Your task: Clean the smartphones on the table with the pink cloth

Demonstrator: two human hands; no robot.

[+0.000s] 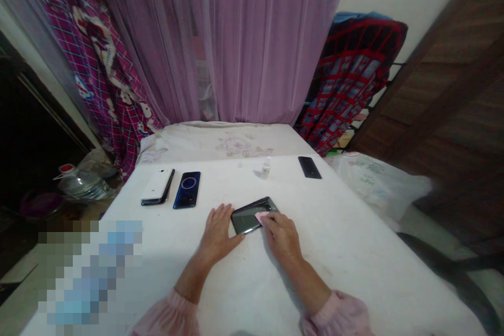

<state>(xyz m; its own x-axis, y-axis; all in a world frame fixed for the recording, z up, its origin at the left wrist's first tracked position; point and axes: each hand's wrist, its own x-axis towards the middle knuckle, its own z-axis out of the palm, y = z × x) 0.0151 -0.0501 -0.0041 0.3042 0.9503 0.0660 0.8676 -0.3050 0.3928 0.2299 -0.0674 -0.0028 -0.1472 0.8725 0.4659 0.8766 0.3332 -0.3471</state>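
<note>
A dark, glossy phone [246,216] lies slightly turned on the white tablecloth, its shiny back facing up. My left hand [218,233] rests at the phone's left end, fingers stretched and thumb along the near edge. Pinched in the fingers of my right hand [284,235] is a small pink cloth [260,216], pressed on the right part of the phone. Beyond the phone stands a small clear bottle [265,169] with a white cap.
A white phone [157,185] lies on a dark one at the left, beside a blue phone [187,190] with a ring mark. Another dark phone [310,167] is near the right edge. A large water bottle [84,184] stands left of the table [244,294]; a blurred-out patch covers its left corner.
</note>
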